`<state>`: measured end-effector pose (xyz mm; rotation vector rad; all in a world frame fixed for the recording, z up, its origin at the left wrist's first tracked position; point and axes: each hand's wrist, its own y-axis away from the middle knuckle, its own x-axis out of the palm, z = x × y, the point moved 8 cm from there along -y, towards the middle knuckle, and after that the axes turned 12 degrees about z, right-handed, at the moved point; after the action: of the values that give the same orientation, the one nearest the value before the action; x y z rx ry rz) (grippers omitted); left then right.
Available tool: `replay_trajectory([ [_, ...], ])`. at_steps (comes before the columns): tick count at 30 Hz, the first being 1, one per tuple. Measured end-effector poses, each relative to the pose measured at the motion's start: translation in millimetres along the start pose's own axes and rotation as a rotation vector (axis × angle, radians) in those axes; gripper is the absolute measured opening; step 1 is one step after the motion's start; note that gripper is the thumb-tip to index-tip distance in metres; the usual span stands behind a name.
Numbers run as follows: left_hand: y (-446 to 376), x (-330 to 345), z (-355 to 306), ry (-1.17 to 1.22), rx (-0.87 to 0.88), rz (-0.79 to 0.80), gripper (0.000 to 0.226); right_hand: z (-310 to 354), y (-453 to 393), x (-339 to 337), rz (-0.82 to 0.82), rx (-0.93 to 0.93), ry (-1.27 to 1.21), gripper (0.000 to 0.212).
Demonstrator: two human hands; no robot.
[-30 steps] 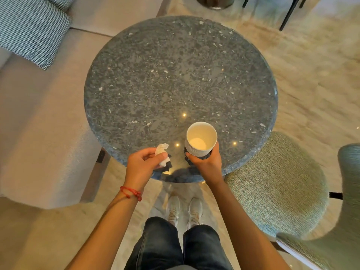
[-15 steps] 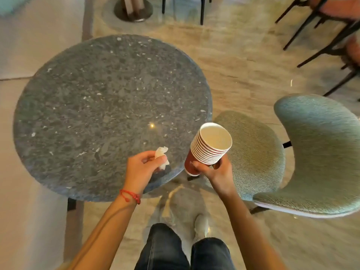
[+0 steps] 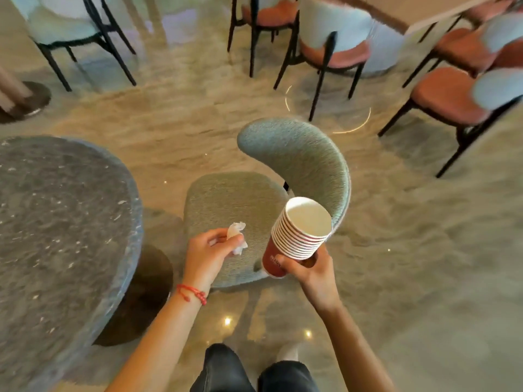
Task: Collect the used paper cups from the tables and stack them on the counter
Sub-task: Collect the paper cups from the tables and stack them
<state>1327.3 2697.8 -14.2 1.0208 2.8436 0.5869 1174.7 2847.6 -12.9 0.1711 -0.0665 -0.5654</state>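
Observation:
My right hand (image 3: 310,271) grips the base of a stack of several nested red paper cups (image 3: 300,236), white inside, tilted with the open mouth up and to the right. My left hand (image 3: 208,254), with a red string bracelet on the wrist, pinches a crumpled white tissue (image 3: 237,239) between thumb and fingers. Both hands hang in the air over the green chair, to the right of the round grey stone table (image 3: 62,227). No cup stands on the part of the table that shows.
A green upholstered chair (image 3: 297,154) stands directly ahead of my hands. Beyond it are several black-legged chairs with orange seats (image 3: 444,94) and pale backs, and a light table edge (image 3: 424,12) at top right. Glossy beige floor (image 3: 410,250) spreads to the right.
The view has swung right, away from the stone table, which now sits at the left edge. The cup stack has left the tabletop and is carried in the air; the tissue stays in my left hand.

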Motion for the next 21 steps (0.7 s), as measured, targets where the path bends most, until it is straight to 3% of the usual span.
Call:
replay_trajectory([
  [10, -41, 257, -16, -0.082, 0.030, 0.360, 0.015, -14, 64, -219, -0.376, 0.017, -0.076, 0.063],
  [13, -53, 307, -15, -0.127, 0.024, 0.445, 0.017, -20, 74, -263, -0.462, 0.026, -0.089, 0.050],
  [21, -120, 407, -21, -0.173, 0.003, 0.573, 0.015, -17, 41, -353, -0.593, 0.044, -0.089, 0.050],
])
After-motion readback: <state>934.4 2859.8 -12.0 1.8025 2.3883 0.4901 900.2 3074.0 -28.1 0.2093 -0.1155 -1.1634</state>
